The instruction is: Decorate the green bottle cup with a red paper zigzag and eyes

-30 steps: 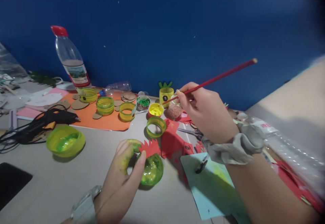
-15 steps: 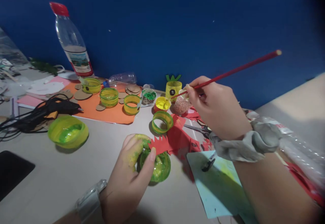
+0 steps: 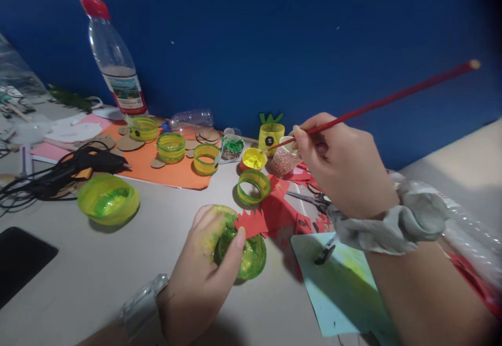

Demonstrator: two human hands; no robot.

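My right hand point(image 3: 341, 163) is closed around a paintbrush point(image 3: 376, 99) with a long red handle. Its bristle end reaches the small pot of yellow paint point(image 3: 253, 159). Between thumb and fingers, my left hand point(image 3: 212, 262), smeared with yellow-green paint, pinches a jagged-edged piece of red paper point(image 3: 251, 223). Right under that paper is a green-painted plastic bottle base point(image 3: 253, 262); whether my fingers also grip it is hidden. A green-yellow plastic ring point(image 3: 270, 188) stands just beyond. Beside the paint pot is a yellow cup with green leaves and a black button point(image 3: 270, 138).
On the left lie a black glue gun point(image 3: 94, 160), a painted bowl-like base point(image 3: 84, 207) and a phone point(image 3: 23, 262). Several painted rings and cardboard discs rest on orange paper point(image 3: 172, 177). Scissors point(image 3: 309, 198), red scraps and pale blue paper point(image 3: 314, 283) lie on the right.
The view has shifted slightly. My right hand has moved a little to the right and the brush handle's end sits farther right and higher. My left hand keeps its hold on the red paper.
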